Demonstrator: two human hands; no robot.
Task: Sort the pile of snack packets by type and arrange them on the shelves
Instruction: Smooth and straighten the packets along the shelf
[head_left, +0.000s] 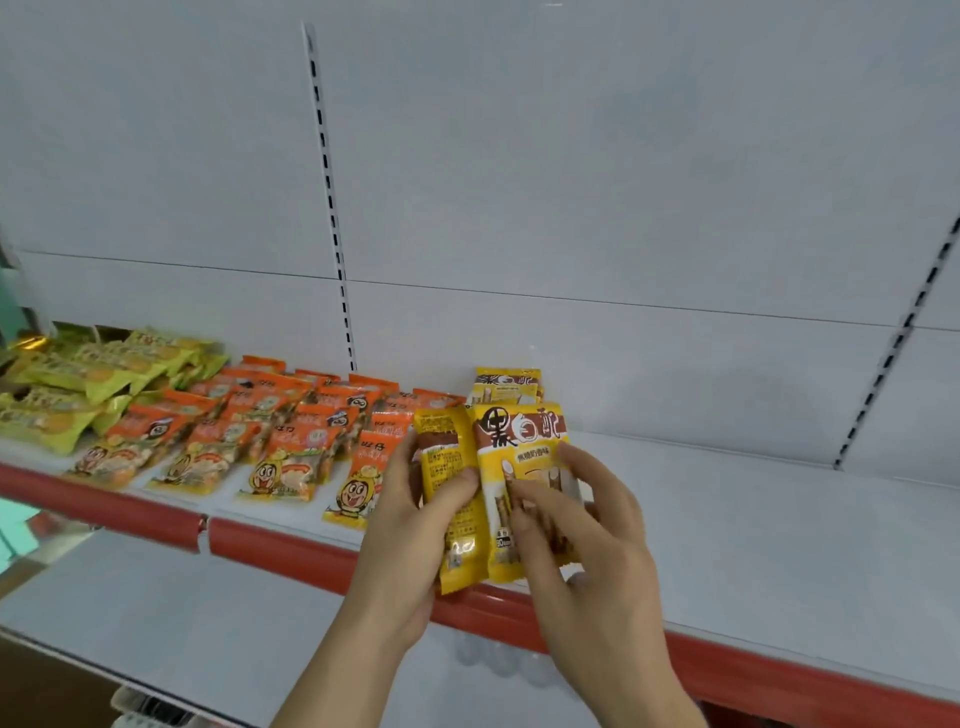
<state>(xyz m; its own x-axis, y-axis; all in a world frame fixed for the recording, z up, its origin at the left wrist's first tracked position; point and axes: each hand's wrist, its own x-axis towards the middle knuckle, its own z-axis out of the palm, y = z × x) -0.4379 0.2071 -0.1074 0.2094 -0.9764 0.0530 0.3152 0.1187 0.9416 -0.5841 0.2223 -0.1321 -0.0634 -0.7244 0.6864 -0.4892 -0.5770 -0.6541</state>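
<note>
Packets (498, 488) between both hands' fingers (545, 499)

Left hand (400, 525): raised, thumb across front of yellow packets (498, 488), fingers curled behind.
Right hand (582, 525): fingertips pinching the front packet.
Forearms: both reaching forward.

The two yellow packets (498, 488) held over the shelf (779, 545) look like thin glossy plastic film, crinkled and catching light; the orange packets (270, 431) and green packets (78, 384) lying there share that shiny wrapper finish. The shelf and back panel (571, 182) look like smooth matt white-painted metal; the red edge strip (280, 551) looks like glossy plastic.
</note>
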